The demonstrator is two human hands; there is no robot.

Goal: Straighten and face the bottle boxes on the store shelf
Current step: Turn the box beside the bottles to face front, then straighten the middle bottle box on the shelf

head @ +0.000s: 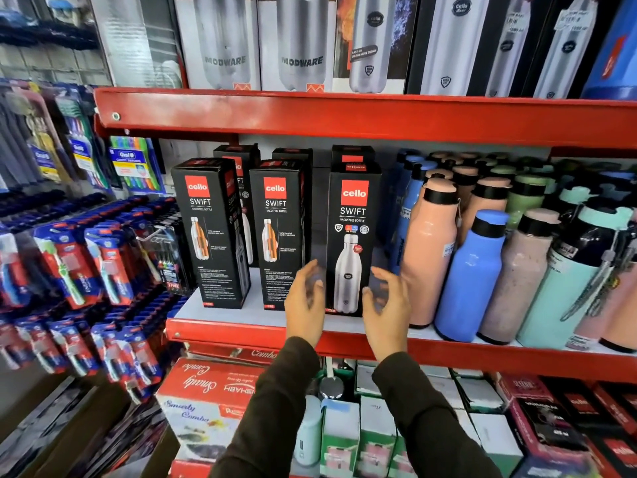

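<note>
Three black Cello Swift bottle boxes stand upright along the front of the middle red shelf [241,331]. The left box [210,232] is turned a little, showing its side panel. The middle box [277,232] shows a text panel. The right box [353,236] faces forward with its steel bottle picture. More black boxes [238,157] stand behind them. My left hand [305,301] and my right hand [386,305] hover on either side of the right box's lower part, fingers apart and motion-blurred, holding nothing.
Loose pink, blue and green bottles [472,274] crowd the shelf right of the boxes. Taller boxed steel bottles [300,43] fill the shelf above. Toothbrush packs [103,263] hang at the left. Red and green cartons [203,408] fill the shelf below.
</note>
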